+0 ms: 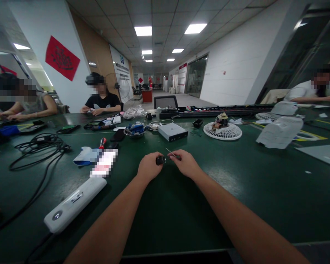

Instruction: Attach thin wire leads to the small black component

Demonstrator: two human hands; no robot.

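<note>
Over the near middle of the green table, my left hand (147, 165) is closed round a short black cylindrical piece (160, 160), its round end facing right. Just across from it, my right hand (186, 163) pinches a thin metal rod (169, 151) between thumb and fingertips. The rod points up and to the left, and a small gap separates it from the black piece. What kind of tool or part either one is, I cannot make out. Beyond both hands lies a silver optical disc drive (172, 130), touched by neither.
A white power strip (75, 205) and black cables (41, 146) occupy the left side. Farther out are a red-handled screwdriver (102, 143), a metal bowl (134, 132) and a white fan grille (222, 131). White plastic housings (280, 132) stand right. Other people sit around the table.
</note>
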